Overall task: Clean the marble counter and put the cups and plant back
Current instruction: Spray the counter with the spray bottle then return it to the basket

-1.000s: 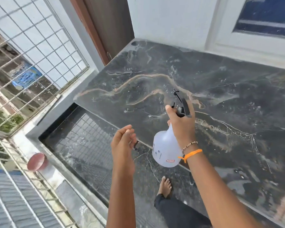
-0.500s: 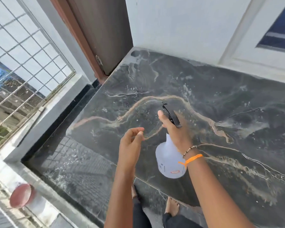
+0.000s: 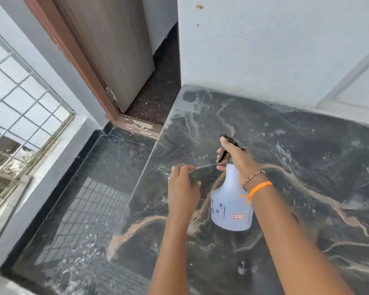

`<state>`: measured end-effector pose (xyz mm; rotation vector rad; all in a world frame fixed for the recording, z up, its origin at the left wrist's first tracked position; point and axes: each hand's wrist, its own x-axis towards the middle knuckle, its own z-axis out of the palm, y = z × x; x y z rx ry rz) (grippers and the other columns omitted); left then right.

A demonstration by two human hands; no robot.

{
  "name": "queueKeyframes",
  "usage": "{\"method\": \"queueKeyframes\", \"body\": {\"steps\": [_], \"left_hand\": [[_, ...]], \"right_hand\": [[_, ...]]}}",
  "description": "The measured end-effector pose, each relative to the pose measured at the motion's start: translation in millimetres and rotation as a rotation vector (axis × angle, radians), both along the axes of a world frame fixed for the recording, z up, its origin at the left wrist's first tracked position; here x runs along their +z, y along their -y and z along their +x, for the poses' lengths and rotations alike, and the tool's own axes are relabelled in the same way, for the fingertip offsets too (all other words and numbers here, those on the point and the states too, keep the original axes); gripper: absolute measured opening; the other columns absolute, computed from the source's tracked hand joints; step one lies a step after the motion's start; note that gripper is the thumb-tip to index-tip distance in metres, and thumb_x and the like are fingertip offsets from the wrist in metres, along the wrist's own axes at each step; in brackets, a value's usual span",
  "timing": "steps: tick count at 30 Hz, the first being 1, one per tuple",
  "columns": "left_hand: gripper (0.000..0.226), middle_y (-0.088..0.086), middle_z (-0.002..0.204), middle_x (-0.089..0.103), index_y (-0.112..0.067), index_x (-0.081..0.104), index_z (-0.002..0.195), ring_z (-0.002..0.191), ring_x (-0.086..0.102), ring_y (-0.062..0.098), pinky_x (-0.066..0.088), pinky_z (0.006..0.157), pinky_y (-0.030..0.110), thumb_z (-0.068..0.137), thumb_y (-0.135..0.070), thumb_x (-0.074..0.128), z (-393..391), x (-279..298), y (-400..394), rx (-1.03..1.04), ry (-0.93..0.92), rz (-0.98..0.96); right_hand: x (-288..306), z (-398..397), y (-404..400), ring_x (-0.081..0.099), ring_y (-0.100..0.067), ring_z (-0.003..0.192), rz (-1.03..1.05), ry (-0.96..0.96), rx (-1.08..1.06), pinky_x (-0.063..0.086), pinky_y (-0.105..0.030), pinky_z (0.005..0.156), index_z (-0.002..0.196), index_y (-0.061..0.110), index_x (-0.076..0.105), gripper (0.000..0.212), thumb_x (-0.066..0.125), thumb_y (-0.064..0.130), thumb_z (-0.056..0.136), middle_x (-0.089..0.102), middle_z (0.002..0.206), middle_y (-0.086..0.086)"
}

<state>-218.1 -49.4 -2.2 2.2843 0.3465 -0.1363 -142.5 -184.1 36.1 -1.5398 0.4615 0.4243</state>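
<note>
While the right hand [image 3: 235,160] grips the neck of the sprayer [image 3: 231,206], index finger lying over the black trigger head, the left hand [image 3: 182,188] hovers just beside it with fingers loosely curled, fingertips drawn together; whether they pinch anything I cannot tell. In this single head view the counter [image 3: 285,145] is bare: no cups, no plant, no cloth in sight. I judge the job early, at the wetting stage, with wiping and putting things back all left. The slab is dark polished marble with rust and white veins, speckled with droplets or dust. The sprayer is translucent white plastic, bell-shaped, held above the counter's near left part.
</note>
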Motion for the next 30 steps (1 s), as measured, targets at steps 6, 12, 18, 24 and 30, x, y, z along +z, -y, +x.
{"method": "queueKeyframes", "body": {"steps": [6,12,18,24,30], "left_hand": [[0.054,0.003,0.153,0.024,-0.015,0.042,0.133,0.146,0.002,0.027,0.015,0.116,0.045,0.083,-0.006,0.062,23,-18,-38,-0.082,-0.1,0.026],[0.056,-0.003,0.149,0.032,-0.018,0.043,0.132,0.146,0.004,0.021,0.004,0.117,0.038,0.082,0.004,0.055,36,-22,-43,-0.108,-0.024,-0.077],[0.049,-0.004,0.135,0.048,-0.016,0.054,0.121,0.144,0.017,0.019,0.008,0.117,0.04,0.079,0.008,0.055,45,-28,-17,-0.268,0.021,-0.163],[0.053,-0.007,0.138,0.046,-0.022,0.052,0.126,0.145,0.013,0.017,0.0,0.118,0.038,0.08,0.003,0.061,44,-34,34,-0.489,0.07,-0.086],[0.055,-0.006,0.145,0.038,-0.022,0.046,0.13,0.146,0.009,0.019,-0.006,0.116,0.033,0.081,-0.007,0.065,43,-27,86,-0.672,0.136,0.013]], "right_hand": [[-3,63,-36,0.049,-0.015,0.06,0.021,-0.046,-0.053,0.049,-0.032,0.061,0.065,0.011,0.053,0.033,0.057,0.032,0.09,0.051,0.065,-0.005],[-6,86,-37,0.045,-0.015,0.045,0.132,-0.135,-0.187,0.042,-0.022,0.045,0.059,0.011,0.05,0.036,0.06,0.03,0.088,0.048,0.055,-0.004],[-10,44,19,0.067,-0.016,0.059,0.501,-0.17,-0.271,0.06,-0.031,0.058,0.07,0.009,0.057,0.026,0.05,0.021,0.092,0.062,0.06,-0.006],[-14,-5,96,0.062,-0.019,0.065,0.486,-0.148,-0.583,0.055,-0.02,0.048,0.07,0.006,0.054,0.022,0.053,0.016,0.089,0.058,0.058,-0.007],[-21,-24,151,0.052,-0.015,0.041,0.384,-0.14,-0.729,0.038,-0.014,0.033,0.062,0.008,0.048,0.033,0.05,0.017,0.093,0.049,0.041,-0.004]]}}
